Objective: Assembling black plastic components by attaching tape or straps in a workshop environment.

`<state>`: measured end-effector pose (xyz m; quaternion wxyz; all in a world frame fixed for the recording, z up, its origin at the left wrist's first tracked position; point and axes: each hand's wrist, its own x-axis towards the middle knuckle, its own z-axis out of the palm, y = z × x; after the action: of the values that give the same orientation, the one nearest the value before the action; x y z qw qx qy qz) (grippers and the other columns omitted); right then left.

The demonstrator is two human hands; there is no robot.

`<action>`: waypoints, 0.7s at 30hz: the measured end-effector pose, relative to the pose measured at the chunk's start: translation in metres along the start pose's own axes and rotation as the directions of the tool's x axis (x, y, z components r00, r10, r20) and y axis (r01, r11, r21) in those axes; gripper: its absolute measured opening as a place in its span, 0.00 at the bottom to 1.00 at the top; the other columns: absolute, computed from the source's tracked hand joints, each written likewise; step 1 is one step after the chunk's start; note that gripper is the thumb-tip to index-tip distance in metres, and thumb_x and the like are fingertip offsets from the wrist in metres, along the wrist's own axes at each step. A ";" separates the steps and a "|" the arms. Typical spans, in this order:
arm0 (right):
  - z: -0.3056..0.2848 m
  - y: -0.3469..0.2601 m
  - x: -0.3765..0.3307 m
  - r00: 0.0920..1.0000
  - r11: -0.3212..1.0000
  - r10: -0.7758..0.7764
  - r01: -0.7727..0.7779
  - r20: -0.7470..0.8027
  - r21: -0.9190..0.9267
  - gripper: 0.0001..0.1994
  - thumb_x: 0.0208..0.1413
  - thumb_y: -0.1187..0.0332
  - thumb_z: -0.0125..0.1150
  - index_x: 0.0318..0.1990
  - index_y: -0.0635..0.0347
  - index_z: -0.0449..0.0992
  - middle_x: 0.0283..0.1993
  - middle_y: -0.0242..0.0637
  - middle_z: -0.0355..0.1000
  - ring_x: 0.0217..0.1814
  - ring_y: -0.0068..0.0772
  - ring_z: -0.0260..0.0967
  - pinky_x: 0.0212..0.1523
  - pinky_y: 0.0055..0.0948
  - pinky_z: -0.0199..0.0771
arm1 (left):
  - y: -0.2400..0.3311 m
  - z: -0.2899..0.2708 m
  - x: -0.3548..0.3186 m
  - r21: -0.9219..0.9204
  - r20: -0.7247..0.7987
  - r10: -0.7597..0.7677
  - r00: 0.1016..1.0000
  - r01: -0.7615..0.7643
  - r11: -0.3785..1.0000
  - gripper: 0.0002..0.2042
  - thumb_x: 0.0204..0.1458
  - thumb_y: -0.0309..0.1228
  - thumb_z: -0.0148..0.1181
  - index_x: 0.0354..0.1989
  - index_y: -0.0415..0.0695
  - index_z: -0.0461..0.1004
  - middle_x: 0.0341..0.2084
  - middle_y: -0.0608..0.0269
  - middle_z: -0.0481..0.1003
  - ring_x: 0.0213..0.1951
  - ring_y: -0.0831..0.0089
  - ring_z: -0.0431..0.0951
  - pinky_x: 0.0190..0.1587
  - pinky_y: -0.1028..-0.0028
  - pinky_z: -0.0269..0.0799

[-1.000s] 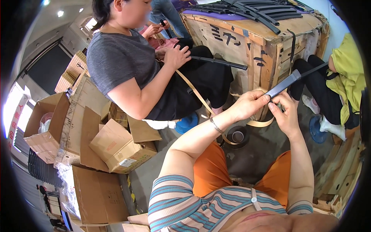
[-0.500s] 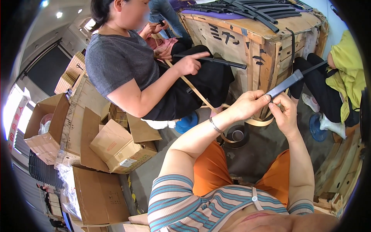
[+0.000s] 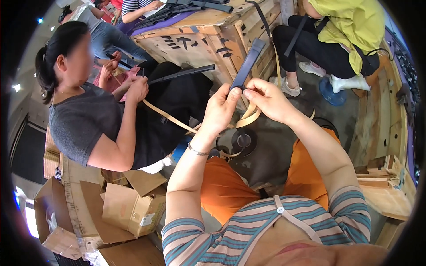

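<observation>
A long, flat dark plastic bar (image 3: 250, 60) points away from me, tilted up to the right. My left hand (image 3: 219, 108) is closed on its near end, thumb along the top. Thumb and fingers of my right hand (image 3: 269, 101) pinch at the same end, touching the bar beside my left thumb; exactly what sits between those fingertips is hidden. Below my hands hangs a loop of beige tape strip (image 3: 249, 116). Lower down, between my knees, a dark tape roll (image 3: 243, 141) shows, partly covered by the strip.
At my left a seated co-worker in a grey shirt (image 3: 95, 119) handles another dark bar (image 3: 184, 73). A wooden crate (image 3: 191, 44) carries several bars. A person in yellow (image 3: 350, 31) sits right, near a blue stool (image 3: 332, 92). Cardboard boxes (image 3: 120, 208) stand left.
The view has swung to the right. My hands have brought the bar round from pointing right to pointing mostly away from me. The co-worker's hands have come together near the bar's end.
</observation>
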<state>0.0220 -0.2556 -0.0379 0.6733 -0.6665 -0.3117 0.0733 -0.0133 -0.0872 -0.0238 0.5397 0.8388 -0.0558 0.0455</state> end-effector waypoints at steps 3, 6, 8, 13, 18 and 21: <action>-0.004 0.000 -0.001 0.997 0.994 -0.034 0.027 -0.067 -0.103 0.06 0.54 0.70 0.53 0.28 0.62 0.67 0.21 0.27 0.62 0.24 0.14 0.56 0.24 0.18 0.58 | 0.005 0.001 -0.003 -0.037 0.070 0.030 0.997 -0.028 0.999 0.14 0.58 0.40 0.45 0.29 0.42 0.64 0.15 0.72 0.61 0.19 0.85 0.59 0.21 0.83 0.57; -0.004 0.001 -0.002 0.996 0.992 -0.050 0.041 -0.077 -0.117 0.07 0.53 0.71 0.55 0.27 0.63 0.68 0.21 0.30 0.65 0.24 0.15 0.59 0.25 0.20 0.61 | 0.007 -0.003 -0.006 -0.100 0.143 0.030 0.989 -0.016 0.995 0.13 0.60 0.39 0.41 0.30 0.43 0.63 0.16 0.73 0.61 0.17 0.86 0.58 0.18 0.86 0.55; -0.003 0.006 -0.002 0.996 0.996 -0.059 0.054 -0.069 -0.074 0.06 0.53 0.71 0.54 0.27 0.64 0.67 0.22 0.30 0.66 0.25 0.15 0.59 0.26 0.19 0.61 | 0.013 -0.005 -0.006 -0.129 0.187 -0.028 0.982 0.053 0.990 0.11 0.60 0.36 0.41 0.31 0.42 0.64 0.17 0.72 0.62 0.18 0.85 0.59 0.20 0.84 0.57; 0.000 0.005 0.000 0.997 0.996 -0.069 0.070 -0.023 0.056 0.08 0.54 0.72 0.53 0.26 0.63 0.65 0.26 0.29 0.64 0.27 0.14 0.59 0.29 0.17 0.61 | 0.014 -0.016 -0.004 -0.272 0.255 -0.148 0.955 0.218 0.937 0.13 0.58 0.37 0.43 0.30 0.41 0.68 0.19 0.69 0.65 0.19 0.82 0.62 0.22 0.82 0.59; -0.004 -0.003 0.000 0.987 0.970 -0.159 0.159 0.013 -0.185 0.10 0.55 0.74 0.52 0.23 0.63 0.62 0.32 0.29 0.62 0.31 0.15 0.61 0.34 0.17 0.63 | 0.004 -0.020 0.003 -0.515 0.351 -0.117 0.929 0.296 0.804 0.13 0.56 0.38 0.47 0.30 0.40 0.70 0.21 0.68 0.68 0.24 0.80 0.66 0.28 0.80 0.63; 0.000 -0.002 0.004 0.986 0.983 -0.166 0.165 -0.004 -0.077 0.10 0.54 0.75 0.52 0.23 0.62 0.60 0.33 0.30 0.61 0.33 0.16 0.63 0.35 0.17 0.65 | -0.006 -0.024 0.012 -0.577 0.441 -0.082 0.894 0.353 0.736 0.14 0.52 0.40 0.52 0.32 0.39 0.69 0.23 0.66 0.68 0.23 0.77 0.66 0.26 0.80 0.64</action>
<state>0.0244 -0.2535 -0.0348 0.6526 -0.6640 -0.3651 0.0018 -0.0009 -0.0634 -0.0182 0.7735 0.5945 -0.0727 -0.2074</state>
